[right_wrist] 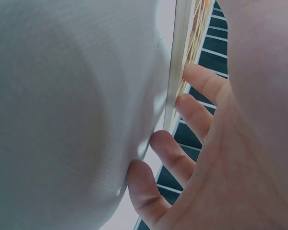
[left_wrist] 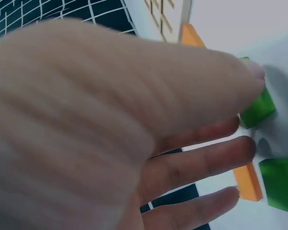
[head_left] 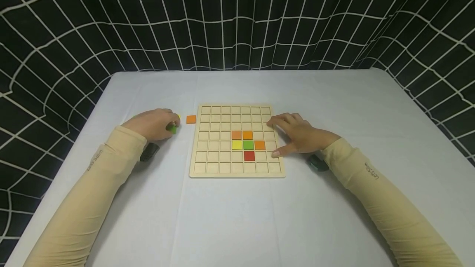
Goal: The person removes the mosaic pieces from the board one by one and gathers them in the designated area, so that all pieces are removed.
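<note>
At the left of the table, my left hand (head_left: 154, 123) pinches a small green square tile (head_left: 172, 128) between thumb and fingers. In the left wrist view this green tile (left_wrist: 259, 111) shows beyond the thumb tip. A second green tile (left_wrist: 280, 184) and an orange tile (left_wrist: 248, 182) lie past the other fingertips. My right hand (head_left: 297, 133) rests at the right edge of a wooden grid board (head_left: 215, 169), fingers spread and thumb on its rim. On the board sit a yellow tile (head_left: 236, 145), a green one (head_left: 248, 145), a red one (head_left: 249, 156) and several orange ones (head_left: 260, 145).
A loose orange tile (head_left: 191, 119) lies just left of the board. A bit of a yellow tile (head_left: 179, 116) peeks out behind the left hand. The white-covered table (head_left: 230, 217) ends at a dark curtain (head_left: 237, 19) with white grid lines.
</note>
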Demonstrator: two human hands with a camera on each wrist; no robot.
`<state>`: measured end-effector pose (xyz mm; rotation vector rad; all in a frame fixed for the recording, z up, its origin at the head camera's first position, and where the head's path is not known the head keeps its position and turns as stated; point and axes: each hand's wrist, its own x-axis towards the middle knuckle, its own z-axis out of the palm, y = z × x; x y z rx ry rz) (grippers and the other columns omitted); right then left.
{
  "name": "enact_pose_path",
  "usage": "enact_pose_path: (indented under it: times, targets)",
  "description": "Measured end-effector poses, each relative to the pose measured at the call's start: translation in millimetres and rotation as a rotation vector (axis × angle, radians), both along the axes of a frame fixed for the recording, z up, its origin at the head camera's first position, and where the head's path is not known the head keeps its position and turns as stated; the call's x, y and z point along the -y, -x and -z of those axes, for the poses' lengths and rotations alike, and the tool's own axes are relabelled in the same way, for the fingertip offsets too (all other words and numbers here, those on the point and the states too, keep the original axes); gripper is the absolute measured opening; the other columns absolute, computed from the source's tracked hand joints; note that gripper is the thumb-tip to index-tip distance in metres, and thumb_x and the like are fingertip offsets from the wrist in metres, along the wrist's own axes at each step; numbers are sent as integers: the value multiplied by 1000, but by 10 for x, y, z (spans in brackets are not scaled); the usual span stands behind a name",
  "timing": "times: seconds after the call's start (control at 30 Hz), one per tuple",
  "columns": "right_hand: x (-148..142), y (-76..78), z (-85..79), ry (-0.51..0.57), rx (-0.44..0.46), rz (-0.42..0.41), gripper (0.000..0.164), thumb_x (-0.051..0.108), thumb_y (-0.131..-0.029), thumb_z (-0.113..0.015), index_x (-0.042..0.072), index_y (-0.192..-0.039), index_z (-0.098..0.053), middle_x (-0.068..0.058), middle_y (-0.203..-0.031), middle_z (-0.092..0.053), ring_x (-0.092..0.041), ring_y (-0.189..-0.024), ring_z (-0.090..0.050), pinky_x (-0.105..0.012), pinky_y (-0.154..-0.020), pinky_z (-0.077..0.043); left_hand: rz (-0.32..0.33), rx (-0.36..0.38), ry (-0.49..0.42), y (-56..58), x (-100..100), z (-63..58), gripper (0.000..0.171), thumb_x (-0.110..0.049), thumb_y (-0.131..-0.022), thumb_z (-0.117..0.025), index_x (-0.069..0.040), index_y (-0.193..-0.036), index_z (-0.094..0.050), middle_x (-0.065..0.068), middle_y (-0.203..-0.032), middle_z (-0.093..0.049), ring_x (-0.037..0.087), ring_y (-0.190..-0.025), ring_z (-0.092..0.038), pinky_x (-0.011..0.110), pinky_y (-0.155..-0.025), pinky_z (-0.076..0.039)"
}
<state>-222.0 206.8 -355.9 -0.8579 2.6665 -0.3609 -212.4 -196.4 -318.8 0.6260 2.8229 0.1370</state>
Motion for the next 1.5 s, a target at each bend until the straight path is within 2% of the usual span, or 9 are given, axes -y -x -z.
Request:
enact_pose_path:
  times: [0.2, 0.3, 0.37, 0.53, 0.67, 0.77, 0.93, 1.13, 1.5]
  targets:
    - [0, 7, 3, -14, 23, 20, 92, 67, -70, -71, 27, -141, -30, -7, -149, -27, -33, -131, -24, -56, -106, -27, 2, -39, 2, -52, -53, -74, 29, -9, -86, -62, -9, -115, -66, 8, -104, -63, 24, -88, -58, 44, -85, -48]
    - [1, 11, 4, -20, 22, 24, 92, 67, -70, -71, 27, -141, -31, -7, -149, -27, -33, -131, -24, -56, -106, -27, 42, -67, -22, -99, -141, -111, 29, -10, -88, -60, -9, -117, -65, 8, -111, -63, 25, -96, -61, 45, -88, -48]
    - [1, 12, 5, -22, 21, 23, 91, 67, -70, -71, 26, -141, -31, -7, -148, -28, -33, -131, -24, -55, -106, -28, 90, -88, -50, -152, -229, -133, 26, -12, -89, -59, -11, -115, -65, 6, -112, -64, 25, -99, -62, 45, -87, -49]
    - [-2, 14, 8, -15, 18, 14, 91, 67, -70, -71, 26, -141, -31, -8, -148, -28, -33, -131, -25, -55, -105, -28, 279, -120, -185, -310, -539, -134, 18, -11, -91, -59, -11, -106, -68, 1, -105, -65, 20, -94, -63, 38, -81, -52]
    - [-7, 14, 9, -13, 13, 12, 91, 67, -70, -71, 27, -141, -31, -7, -148, -28, -33, -131, -24, -55, -105, -28, 432, -182, -241, -401, -792, -47, 17, -10, -92, -58, -10, -106, -67, 0, -100, -66, 16, -90, -62, 32, -81, -52]
    - [-8, 9, 9, -9, 6, 6, 90, 67, -70, -71, 26, -140, -32, -8, -147, -29, -33, -130, -25, -56, -105, -28, 493, -226, -224, -434, -917, 58, 21, -10, -93, -58, -10, -112, -66, 1, -108, -66, 17, -99, -63, 32, -88, -51]
    - [-9, -5, -8, 11, -19, -15, 88, 62, -72, -72, 22, -140, -34, -11, -146, -31, -37, -129, -27, -59, -103, -30, 512, -237, -119, -454, -1009, 207, 29, -14, -96, -54, -16, -124, -60, 0, -128, -60, 20, -115, -58, 36, -94, -48]
    - [-16, -4, -15, 16, -36, -28, 85, 62, -74, -71, 21, -139, -35, -11, -144, -32, -38, -129, -28, -60, -102, -30, 533, -296, -76, -454, -1050, 276, 24, -15, -95, -55, -20, -117, -62, -3, -116, -57, 19, -94, -59, 34, -79, -51]
    - [-33, 3, 15, 40, -37, -36, 86, 60, -73, -73, 19, -139, -36, -10, -145, -32, -35, -129, -28, -58, -102, -31, 577, -332, -102, -439, -1039, 298, 25, -13, -93, -57, -22, -115, -66, 1, -110, -58, 18, -86, -59, 34, -77, -52]
